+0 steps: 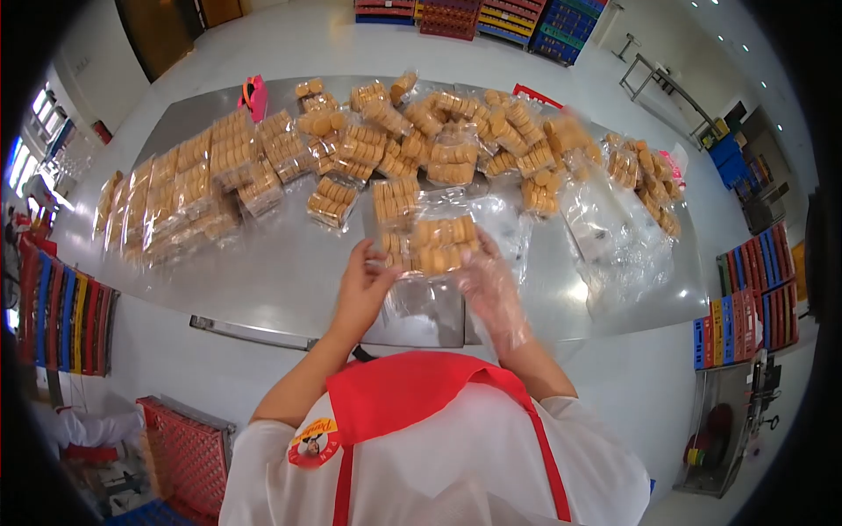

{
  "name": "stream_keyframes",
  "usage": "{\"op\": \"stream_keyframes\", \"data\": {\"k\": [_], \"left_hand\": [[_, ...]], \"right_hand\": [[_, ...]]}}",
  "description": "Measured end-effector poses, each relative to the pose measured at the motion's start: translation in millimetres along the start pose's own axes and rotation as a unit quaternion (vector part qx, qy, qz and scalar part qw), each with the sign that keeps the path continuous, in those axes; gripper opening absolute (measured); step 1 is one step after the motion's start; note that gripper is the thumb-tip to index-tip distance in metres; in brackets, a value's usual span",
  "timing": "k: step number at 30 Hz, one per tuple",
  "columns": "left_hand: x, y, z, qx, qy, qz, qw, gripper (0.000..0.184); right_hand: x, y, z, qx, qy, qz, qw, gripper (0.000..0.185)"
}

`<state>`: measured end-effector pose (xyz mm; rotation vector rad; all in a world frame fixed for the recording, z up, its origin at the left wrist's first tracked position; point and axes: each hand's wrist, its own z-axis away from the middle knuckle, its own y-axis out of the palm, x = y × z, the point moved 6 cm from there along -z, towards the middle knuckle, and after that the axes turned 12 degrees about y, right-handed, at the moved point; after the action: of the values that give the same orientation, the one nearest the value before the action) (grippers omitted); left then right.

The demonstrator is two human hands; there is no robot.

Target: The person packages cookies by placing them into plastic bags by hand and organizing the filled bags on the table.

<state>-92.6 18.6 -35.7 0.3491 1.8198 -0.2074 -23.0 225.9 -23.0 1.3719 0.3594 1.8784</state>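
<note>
A clear bag of round tan biscuits point(443, 245) is held between my two hands over the steel table point(307, 285). My bare left hand point(368, 280) grips the left side, its fingers at the plastic. On the right side, my right hand point(489, 285), in a clear plastic glove, has its fingers closed on the bag's edge. Another biscuit bag point(395, 202) lies just beyond the held one. To its left rests a separate bag point(332, 202). Empty clear bags point(605, 223) are spread out to the right of my right hand.
Stacked biscuit bags point(175, 193) cover the table's left part, and a loose heap point(452, 140) runs along its far side. A pink object point(253, 98) stands at the far left edge. Coloured crates point(66, 307) are stacked left, right and beyond the table.
</note>
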Motion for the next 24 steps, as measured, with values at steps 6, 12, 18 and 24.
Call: {"op": "stream_keyframes", "data": {"k": [6,12,18,24], "left_hand": [[-36,38,7,0.141,-0.088,0.186,0.968,0.079],[-48,37,42,0.163,-0.198,0.148,0.955,0.056],[-34,17,43,0.105,-0.247,0.123,0.955,0.014],[-72,9,28,0.123,-0.028,-0.121,0.985,0.010]], "right_hand": [[-29,32,55,0.107,0.070,0.107,0.986,0.073],[-24,31,74,0.071,0.135,0.168,0.974,0.034],[-33,29,70,0.041,0.098,0.199,0.974,0.019],[-14,45,81,0.026,0.077,0.251,0.965,0.018]]}}
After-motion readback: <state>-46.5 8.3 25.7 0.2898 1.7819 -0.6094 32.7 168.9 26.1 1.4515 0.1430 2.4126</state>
